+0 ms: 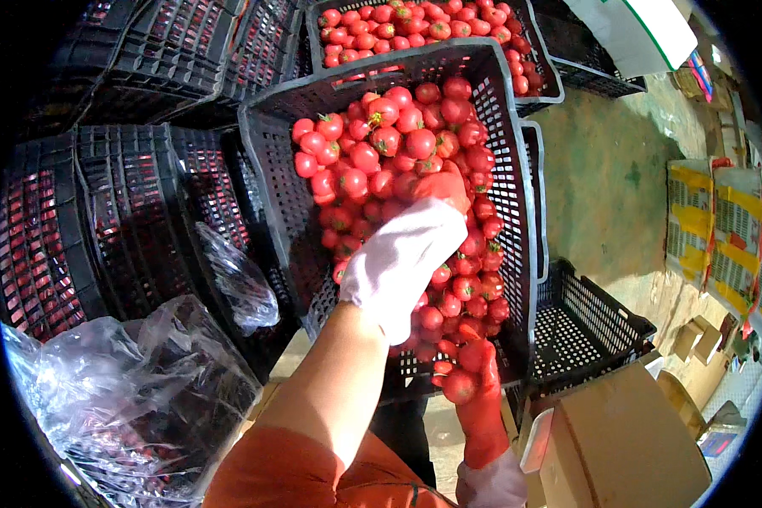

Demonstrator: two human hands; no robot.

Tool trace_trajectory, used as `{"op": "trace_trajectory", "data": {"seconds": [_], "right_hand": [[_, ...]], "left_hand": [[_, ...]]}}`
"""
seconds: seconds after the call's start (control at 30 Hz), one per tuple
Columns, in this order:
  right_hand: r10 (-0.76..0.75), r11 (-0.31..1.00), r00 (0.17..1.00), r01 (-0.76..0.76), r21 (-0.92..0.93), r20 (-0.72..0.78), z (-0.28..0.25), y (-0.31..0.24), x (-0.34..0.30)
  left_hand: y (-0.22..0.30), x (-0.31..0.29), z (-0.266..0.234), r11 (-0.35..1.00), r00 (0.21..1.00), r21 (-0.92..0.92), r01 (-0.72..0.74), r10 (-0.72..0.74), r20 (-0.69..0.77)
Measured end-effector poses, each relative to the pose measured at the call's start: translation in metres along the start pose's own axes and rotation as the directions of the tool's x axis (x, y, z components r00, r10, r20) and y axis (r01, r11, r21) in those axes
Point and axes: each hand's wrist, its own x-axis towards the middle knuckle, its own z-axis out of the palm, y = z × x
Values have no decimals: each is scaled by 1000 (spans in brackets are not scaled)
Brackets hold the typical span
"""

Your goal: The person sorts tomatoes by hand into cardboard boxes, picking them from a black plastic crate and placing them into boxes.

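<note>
A black perforated plastic crate full of red tomatoes stands tilted in front of me. My left hand, in a white glove with a red-coated front, reaches across the crate onto the tomatoes; its fingertips blend into the red fruit, so their grip is hidden. At the crate's near right corner, my right hand wears a red-coated glove. Its fingers curl around a tomato, with other tomatoes close by in the crate.
Another crate of tomatoes sits behind. Stacked black crates rise at left, above crumpled clear plastic. An open black crate and a cardboard box are at right. Yellow-and-white packages stand farther right on the floor.
</note>
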Motion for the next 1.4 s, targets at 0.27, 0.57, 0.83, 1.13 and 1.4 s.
{"op": "trace_trajectory", "data": {"seconds": [0.27, 0.57, 0.83, 1.13, 1.4], "right_hand": [[-83, 993, 996, 81, -86, -12, -4, -7, -32], [-289, 954, 914, 298, 11, 283, 11, -31, -110], [-841, 539, 530, 798, -271, -112, 24, -43, -317], [-927, -10, -279, 687, -726, -251, -78, -88, -445], [-920, -291, -5, 679, -674, 392, 36, -26, -367]], "left_hand": [[-39, -92, -36, -123, 938, -992, 13, 346, -31], [-24, -294, -88, -426, 779, -899, -101, 528, -338], [80, -443, -195, -578, 160, -815, 40, 809, -565], [311, -558, -213, -403, -164, 59, -913, 232, -959], [70, -389, -139, 237, 351, -388, -891, -184, -918]]}}
